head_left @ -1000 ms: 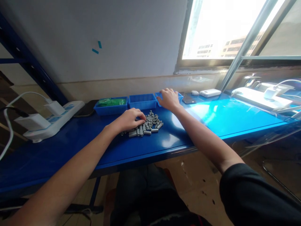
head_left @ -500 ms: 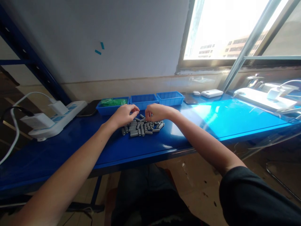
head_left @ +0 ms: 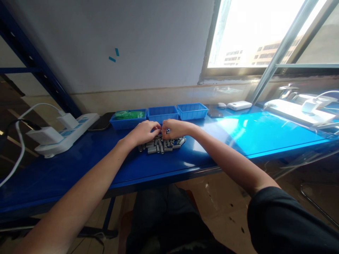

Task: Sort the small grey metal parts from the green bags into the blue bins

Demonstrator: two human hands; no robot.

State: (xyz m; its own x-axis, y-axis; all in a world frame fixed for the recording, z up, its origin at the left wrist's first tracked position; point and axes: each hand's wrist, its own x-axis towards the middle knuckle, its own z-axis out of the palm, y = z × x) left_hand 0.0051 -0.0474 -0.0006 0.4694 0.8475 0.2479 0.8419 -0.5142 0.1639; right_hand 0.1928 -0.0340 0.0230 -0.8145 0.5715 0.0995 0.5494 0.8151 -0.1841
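A pile of small grey metal cylinders (head_left: 159, 147) lies on the blue tabletop, partly hidden under both hands. Above its back edge, my left hand (head_left: 145, 133) has its thumb and fingers curled together, almost touching my right hand; what its fingertips hold, if anything, is hidden. My right hand (head_left: 175, 129) is closed, and the shiny end of one metal cylinder (head_left: 168, 131) shows between its fingers. Behind the hands stand a blue bin with green pieces (head_left: 128, 122), a middle blue bin (head_left: 162, 113) and a right blue bin (head_left: 192, 111).
A white power strip (head_left: 67, 135) with plugged-in adapters and cables stands at the left, beside a dark phone-like slab (head_left: 100, 121). Near the wall on the right lies a white box-shaped device (head_left: 239, 105). A slanting metal post (head_left: 284, 49) rises by the window.
My left hand has moved right and slightly down, up against my right hand. A shiny cylinder end shows more clearly in my right hand. The view has shifted slightly.
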